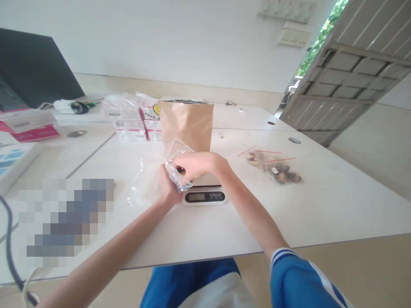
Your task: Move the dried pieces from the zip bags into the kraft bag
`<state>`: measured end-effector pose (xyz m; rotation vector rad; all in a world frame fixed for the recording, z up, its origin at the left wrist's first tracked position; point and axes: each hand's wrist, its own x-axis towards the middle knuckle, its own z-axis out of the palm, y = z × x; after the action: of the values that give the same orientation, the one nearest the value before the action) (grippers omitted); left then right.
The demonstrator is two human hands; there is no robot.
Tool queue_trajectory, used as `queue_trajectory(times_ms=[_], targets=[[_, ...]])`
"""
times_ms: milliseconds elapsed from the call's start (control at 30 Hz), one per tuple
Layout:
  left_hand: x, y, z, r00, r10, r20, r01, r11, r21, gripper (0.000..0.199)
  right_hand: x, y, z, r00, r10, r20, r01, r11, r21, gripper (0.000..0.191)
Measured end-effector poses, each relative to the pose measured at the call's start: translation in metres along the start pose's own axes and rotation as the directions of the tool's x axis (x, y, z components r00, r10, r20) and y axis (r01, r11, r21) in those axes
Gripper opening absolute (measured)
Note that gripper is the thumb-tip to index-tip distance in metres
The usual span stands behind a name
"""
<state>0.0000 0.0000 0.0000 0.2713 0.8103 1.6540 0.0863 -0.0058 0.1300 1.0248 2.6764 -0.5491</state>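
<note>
I observe a white counter [257,222] against a wall [192,42]. A clear bag [176,147] is beside the scale [204,196], gripped by the left hand [169,185]; the right hand [199,164] is at its mouth, pinch undeterminable. A paper bag [188,122] stands behind; two filled bags [285,174] lie right.

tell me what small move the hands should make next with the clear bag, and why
Probably ease the right hand back from the clear bag: the left hand is already supporting it, and a dark piece shows beside the right hand, seemingly inside the plastic.
</note>
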Motion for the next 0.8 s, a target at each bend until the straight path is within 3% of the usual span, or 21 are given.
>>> queue_trajectory(times_ms=[100,233,433,600,800], targets=[[-0.004,0.001,0.005,0.999,0.038,-0.013,-0.038,0.999,-0.004,0.019,0.001,0.005,-0.001,0.996,-0.065,-0.067,0.066,0.998,0.013,0.015],[-0.006,0.002,0.007,1.0,0.004,-0.003,-0.004,0.999,-0.032,0.021,0.0,0.013,-0.005,0.981,-0.073,-0.178,0.088,0.993,0.077,0.004],[-0.002,-0.002,0.005,1.0,0.015,0.021,-0.013,0.997,-0.081,0.021,0.005,0.034,-0.007,0.938,-0.141,-0.318,0.226,0.941,0.251,0.012],[0.004,-0.004,0.002,1.0,-0.012,0.026,0.014,0.994,-0.111,0.023,0.013,0.046,-0.005,0.898,-0.194,-0.395,0.36,0.84,0.406,0.014],[0.009,-0.003,-0.004,0.988,-0.151,0.045,0.153,0.987,-0.055,0.028,0.012,0.052,-0.005,0.871,-0.101,-0.48,0.411,0.684,0.603,0.019]])
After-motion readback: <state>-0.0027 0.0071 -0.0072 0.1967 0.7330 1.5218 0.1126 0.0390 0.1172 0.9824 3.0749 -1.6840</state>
